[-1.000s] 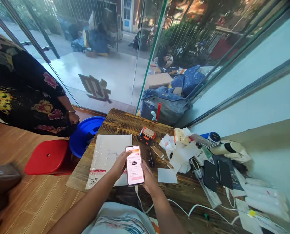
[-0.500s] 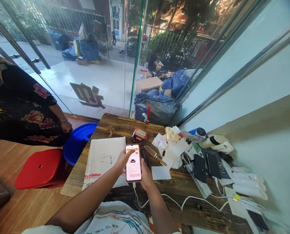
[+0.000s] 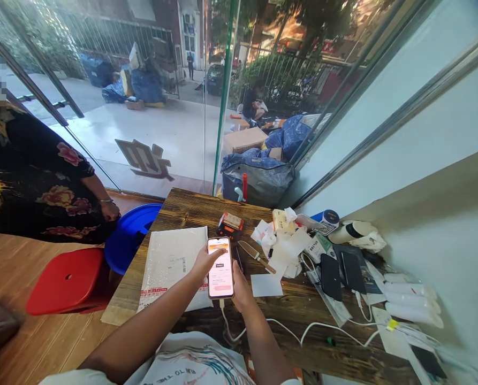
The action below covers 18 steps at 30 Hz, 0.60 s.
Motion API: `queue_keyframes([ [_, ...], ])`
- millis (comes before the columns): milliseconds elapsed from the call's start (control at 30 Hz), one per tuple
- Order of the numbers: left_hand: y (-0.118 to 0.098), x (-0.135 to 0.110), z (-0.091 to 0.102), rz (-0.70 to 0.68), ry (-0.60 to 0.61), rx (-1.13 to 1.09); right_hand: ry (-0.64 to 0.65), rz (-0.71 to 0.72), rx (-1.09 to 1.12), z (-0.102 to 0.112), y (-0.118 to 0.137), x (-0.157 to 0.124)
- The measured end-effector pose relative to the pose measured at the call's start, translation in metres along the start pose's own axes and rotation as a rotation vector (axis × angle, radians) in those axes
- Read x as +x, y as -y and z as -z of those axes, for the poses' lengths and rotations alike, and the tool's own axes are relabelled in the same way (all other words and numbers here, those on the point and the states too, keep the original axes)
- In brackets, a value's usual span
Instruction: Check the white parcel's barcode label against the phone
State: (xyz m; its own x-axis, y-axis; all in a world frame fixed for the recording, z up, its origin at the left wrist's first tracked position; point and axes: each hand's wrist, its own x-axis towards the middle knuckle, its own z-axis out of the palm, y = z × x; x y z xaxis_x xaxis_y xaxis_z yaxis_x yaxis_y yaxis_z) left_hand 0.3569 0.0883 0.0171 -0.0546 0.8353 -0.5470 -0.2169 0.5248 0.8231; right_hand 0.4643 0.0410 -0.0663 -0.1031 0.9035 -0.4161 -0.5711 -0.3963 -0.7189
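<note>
A lit smartphone (image 3: 220, 272) is held upright between both my hands, its screen white and pink with an orange band on top. My left hand (image 3: 204, 266) grips its left edge, the thumb reaching over the upper screen. Along the right edge my right hand (image 3: 242, 287) is closed around the phone. A white cable (image 3: 227, 327) runs from the phone's bottom end. Under my left forearm lies a white mailing envelope (image 3: 170, 256) with red print. A black and orange device (image 3: 230, 225) stands just beyond the phone. Right of it is a knife (image 3: 250, 250) with a wooden handle.
Papers and a tissue pack (image 3: 282, 220) crowd the right of the wooden table (image 3: 190, 206), with two dark phones (image 3: 331, 277) nearby. A person in a floral top (image 3: 58, 182) stands left, beside a blue tub (image 3: 120, 246) and red stool (image 3: 68, 280). Glass doors (image 3: 162, 123) rise beyond.
My hands keep hold of the phone, and the left thumb has shifted slightly over the screen. The view has tilted a little, showing more of the person on the left.
</note>
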Motion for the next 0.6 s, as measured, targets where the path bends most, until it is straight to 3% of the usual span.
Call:
queue_keyframes([
  [433, -0.0029, -0.0026, -0.0014, 0.006, -0.012, -0.032, 0.043, -0.029, 0.038, -0.0069, 0.0065, -0.0048],
  [600, -0.0057, -0.0052, 0.0020, 0.027, 0.040, -0.106, 0.083, 0.004, 0.019, -0.0056, 0.0078, -0.0052],
])
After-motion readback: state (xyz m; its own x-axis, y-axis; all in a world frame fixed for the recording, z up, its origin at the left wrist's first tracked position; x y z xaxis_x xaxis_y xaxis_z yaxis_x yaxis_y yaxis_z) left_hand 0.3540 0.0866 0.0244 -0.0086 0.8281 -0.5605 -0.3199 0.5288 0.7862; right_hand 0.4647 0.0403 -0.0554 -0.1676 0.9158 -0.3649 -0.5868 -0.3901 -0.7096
